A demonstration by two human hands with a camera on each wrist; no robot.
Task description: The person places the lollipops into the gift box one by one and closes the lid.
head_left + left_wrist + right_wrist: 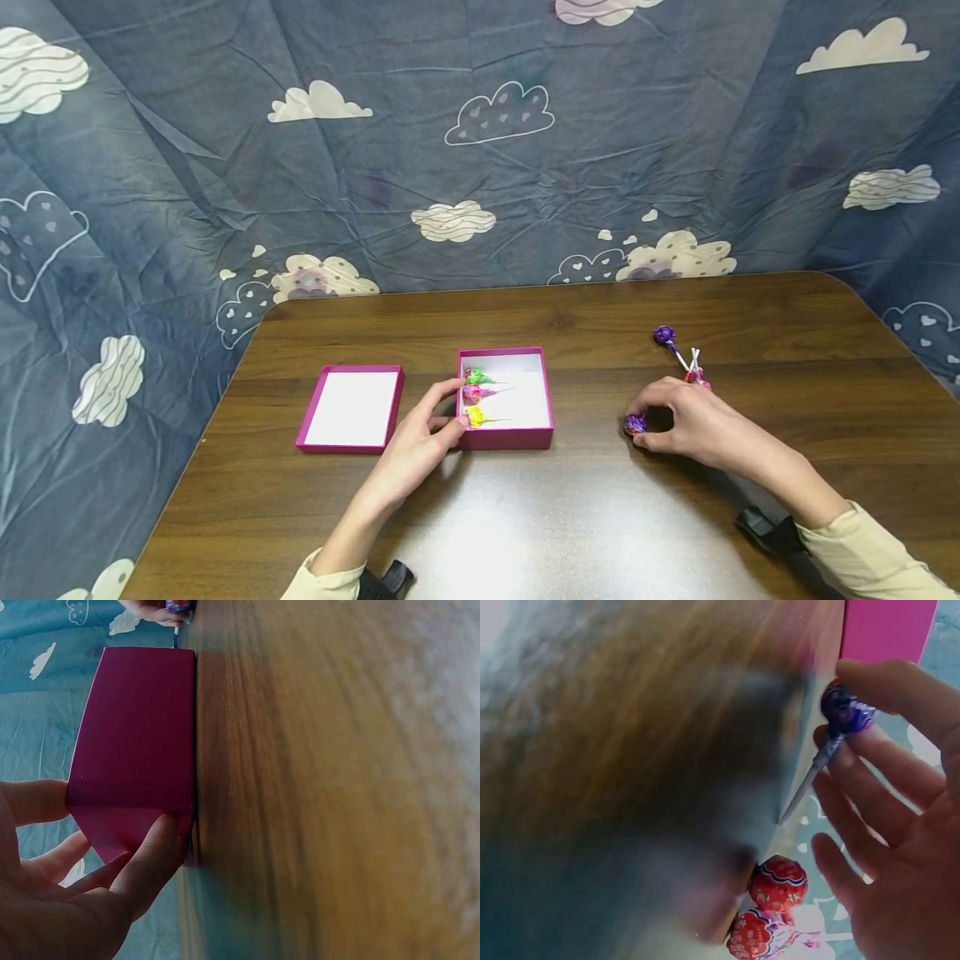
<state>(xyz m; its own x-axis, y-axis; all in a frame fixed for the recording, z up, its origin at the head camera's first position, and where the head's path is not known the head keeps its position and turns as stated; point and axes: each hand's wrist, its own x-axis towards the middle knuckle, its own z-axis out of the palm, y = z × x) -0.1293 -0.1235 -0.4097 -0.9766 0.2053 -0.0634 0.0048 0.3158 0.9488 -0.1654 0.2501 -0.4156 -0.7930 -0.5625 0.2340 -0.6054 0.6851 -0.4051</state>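
1. I record a blue-grey fabric backdrop (420,175) behind the table, visibly creased, with folds running down it.
2. I observe cloud prints on the cloth: a plain white cloud (864,50) at upper right, a wavy-lined cloud (453,222) near the middle, and an outlined cloud (501,117) above that one.
3. I note a dark brown wood-grain table (225,508), far corners rounded, bright glare (480,546) on its near surface.

A brown wood-grain table (600,492) carries an open pink box (506,439). From the box, a lid (351,410) lies at nine o'clock, loose lollipops (664,335) towards three.
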